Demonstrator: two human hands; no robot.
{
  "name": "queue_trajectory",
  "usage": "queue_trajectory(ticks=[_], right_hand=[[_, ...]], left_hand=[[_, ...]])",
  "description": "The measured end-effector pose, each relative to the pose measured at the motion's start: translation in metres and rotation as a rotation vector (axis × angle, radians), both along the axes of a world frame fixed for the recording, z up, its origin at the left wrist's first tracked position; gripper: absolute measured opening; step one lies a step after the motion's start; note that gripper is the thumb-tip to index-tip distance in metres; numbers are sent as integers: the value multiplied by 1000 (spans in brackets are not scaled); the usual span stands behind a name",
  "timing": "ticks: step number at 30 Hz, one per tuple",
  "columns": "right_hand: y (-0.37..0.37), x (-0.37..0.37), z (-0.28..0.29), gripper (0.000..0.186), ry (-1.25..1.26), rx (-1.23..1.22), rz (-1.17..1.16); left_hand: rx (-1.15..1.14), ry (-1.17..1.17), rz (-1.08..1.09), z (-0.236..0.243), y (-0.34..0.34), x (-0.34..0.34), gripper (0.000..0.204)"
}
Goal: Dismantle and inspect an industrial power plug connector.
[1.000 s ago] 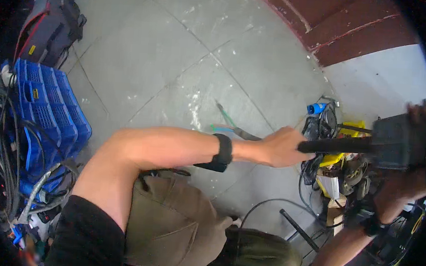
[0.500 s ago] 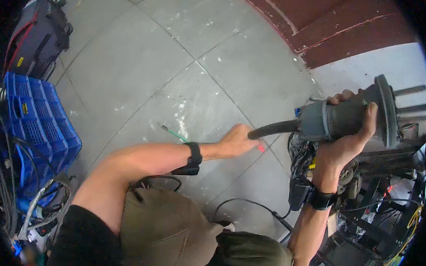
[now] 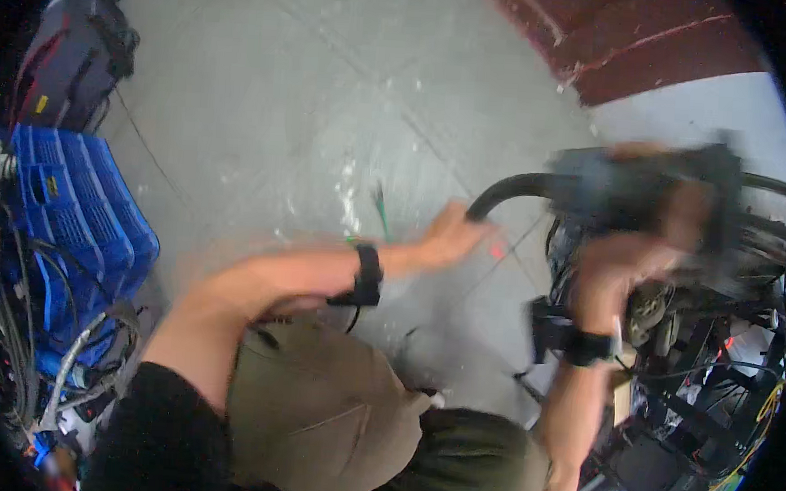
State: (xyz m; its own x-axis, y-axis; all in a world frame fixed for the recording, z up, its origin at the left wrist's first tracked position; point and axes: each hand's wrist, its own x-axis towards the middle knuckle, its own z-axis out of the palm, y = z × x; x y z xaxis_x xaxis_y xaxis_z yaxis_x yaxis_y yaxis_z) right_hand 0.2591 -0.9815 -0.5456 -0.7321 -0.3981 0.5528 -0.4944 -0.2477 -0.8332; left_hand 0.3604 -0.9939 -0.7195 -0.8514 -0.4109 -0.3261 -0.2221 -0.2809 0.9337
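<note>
A large dark grey power plug sits at the right, blurred by motion. My right hand is wrapped around its body from below, with fingers over the far side. Long prongs stick out past the plug's wide flange toward the right edge. From the plug's left end comes a thick black cable, which bends down to my left hand. My left fist is closed around this cable. A thin green wire with a dark tip shows beyond my left wrist, and a small red spot lies beside that hand.
At the left stand a blue plastic crate and a dark bag, with a tangle of cables in front. Black frames and machine parts crowd the right side. Grey floor tiles meet a maroon-and-white wall.
The plug has moved and turned slightly in my right hand's grip, smearing in the picture. The cable now arches more, and the green wire's tip has swung up and to the right.
</note>
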Motion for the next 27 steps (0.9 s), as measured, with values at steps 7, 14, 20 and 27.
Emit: queue_trajectory(ticks=[7, 14, 20, 27], right_hand=[[-1, -21, 48, 30, -252, 181, 73], [34, -1, 6, 44, -232, 402, 147], [65, -9, -13, 40, -357, 472, 231], [76, 2, -18, 42, -285, 458, 233]], left_hand=[[-48, -59, -132, 0, 10, -7, 52], [-257, -103, -415, -13, -9, 35, 48], [-115, 434, -125, 58, -93, 33, 58], [-370, 541, -126, 196, -95, -33, 51]])
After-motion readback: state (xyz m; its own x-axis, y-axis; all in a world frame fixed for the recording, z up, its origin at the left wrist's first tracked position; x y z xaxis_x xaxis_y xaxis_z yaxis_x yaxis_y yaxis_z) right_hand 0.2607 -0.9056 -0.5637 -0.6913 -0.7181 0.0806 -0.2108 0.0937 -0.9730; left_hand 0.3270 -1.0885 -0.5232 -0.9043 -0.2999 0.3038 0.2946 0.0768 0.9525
